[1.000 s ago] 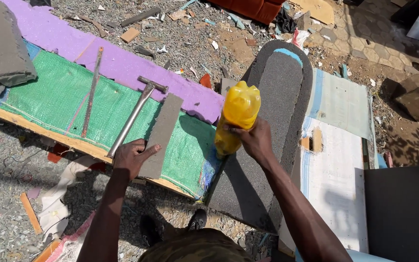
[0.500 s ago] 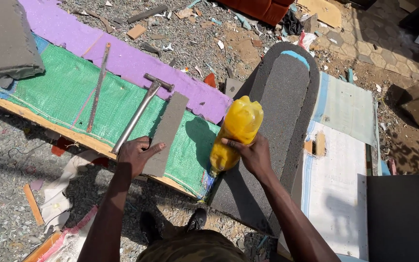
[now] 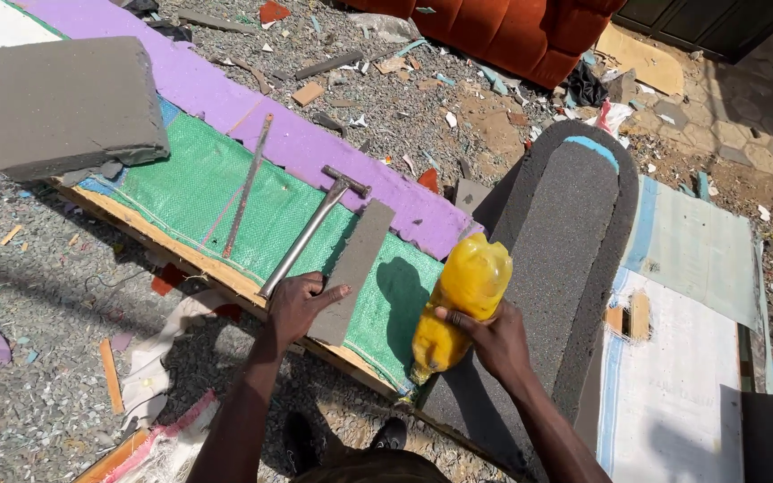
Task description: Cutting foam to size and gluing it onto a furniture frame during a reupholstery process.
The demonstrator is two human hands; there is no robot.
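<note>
My right hand (image 3: 492, 340) grips a yellow plastic bottle (image 3: 458, 300), tilted neck-down over the edge of a long board covered in green woven fabric (image 3: 208, 197). My left hand (image 3: 301, 300) rests flat on the near end of a narrow grey foam strip (image 3: 352, 266) lying on that fabric. A metal hammer (image 3: 315, 228) lies just left of the strip, its handle end by my left fingers. A large rounded dark grey foam piece (image 3: 565, 259) lies under and right of the bottle.
A thin metal rod (image 3: 248, 183) lies on the green fabric. A purple band (image 3: 270, 125) runs along the board's far side. A thick grey foam block (image 3: 69, 103) sits at the left. Debris covers the ground; red furniture (image 3: 503, 31) stands behind. White sheets (image 3: 673, 358) lie right.
The bottle in my right hand has come lower and tipped further toward the green fabric edge. My left hand stays on the foam strip. The view has shifted.
</note>
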